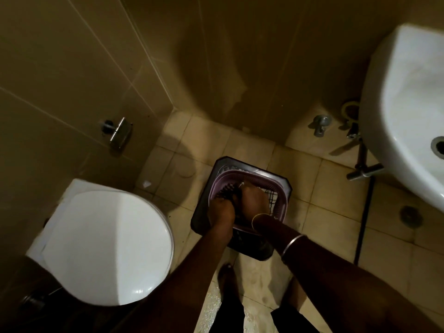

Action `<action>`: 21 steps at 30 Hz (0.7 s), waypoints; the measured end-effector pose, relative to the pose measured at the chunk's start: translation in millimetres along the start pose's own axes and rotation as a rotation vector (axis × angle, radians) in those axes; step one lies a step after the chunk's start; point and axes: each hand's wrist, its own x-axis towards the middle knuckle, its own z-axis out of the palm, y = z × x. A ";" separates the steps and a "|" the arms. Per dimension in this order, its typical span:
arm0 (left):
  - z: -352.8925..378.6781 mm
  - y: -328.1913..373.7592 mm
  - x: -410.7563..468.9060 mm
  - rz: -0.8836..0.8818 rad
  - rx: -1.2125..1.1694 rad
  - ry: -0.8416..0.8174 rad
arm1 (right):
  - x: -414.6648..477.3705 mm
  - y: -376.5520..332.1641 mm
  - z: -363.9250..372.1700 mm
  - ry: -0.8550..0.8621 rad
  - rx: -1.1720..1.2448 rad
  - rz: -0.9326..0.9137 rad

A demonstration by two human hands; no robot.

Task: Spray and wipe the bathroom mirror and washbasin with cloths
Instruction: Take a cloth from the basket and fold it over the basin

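Place: a small, dim tiled bathroom is showing here.
Toilet: a white toilet (103, 246) with its lid down is standing at the left, against the wall.
Washbasin: a white ceramic washbasin (408, 104) is hanging at the right edge, its drain hole (438, 145) showing.
Plumbing: a metal valve (320, 123) is sticking out low on the wall, and pipes (362, 164) are running under the basin.
Walls: large beige wall tiles (72, 68) are covering them, a chrome fitting (117, 132) sitting above the toilet.
Floor: square floor tiles (336, 212) are covering it, with a round floor drain (408, 215) below the basin.

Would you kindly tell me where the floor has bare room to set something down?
Bare tiles lie between the basket and the pipes under the washbasin, and behind the basket toward the wall corner. The strip between toilet and basket is narrow.
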 end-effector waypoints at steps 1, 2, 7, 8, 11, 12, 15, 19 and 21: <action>0.6 -1.9 -2.1 -0.052 -0.107 -0.036 | -5.4 3.3 -1.8 0.024 0.014 -0.018; 1.8 -4.5 -2.2 -0.106 -0.242 -0.083 | -10.5 7.4 -0.8 0.076 0.036 -0.062; 0.2 4.7 -15.5 -0.170 -0.676 -0.214 | -41.6 25.9 4.4 0.439 0.078 -0.392; -2.3 7.6 -17.7 -0.157 -0.736 -0.237 | -47.8 25.7 4.1 0.486 0.081 -0.427; -11.4 10.0 -25.5 -0.113 -0.789 -0.310 | -62.3 23.6 2.3 0.540 0.077 -0.525; -13.8 8.5 -26.7 -0.111 -0.781 -0.322 | -65.2 23.7 3.4 0.539 0.071 -0.551; -18.2 3.8 -40.1 -0.111 -0.742 -0.373 | -77.0 27.7 -2.2 0.492 0.108 -0.585; -19.8 3.4 -57.3 -0.058 -0.715 -0.445 | -101.6 35.3 -22.1 0.425 0.317 -0.591; -18.4 8.0 -69.5 -0.022 -0.670 -0.469 | -115.2 35.0 -38.1 0.447 0.462 -0.557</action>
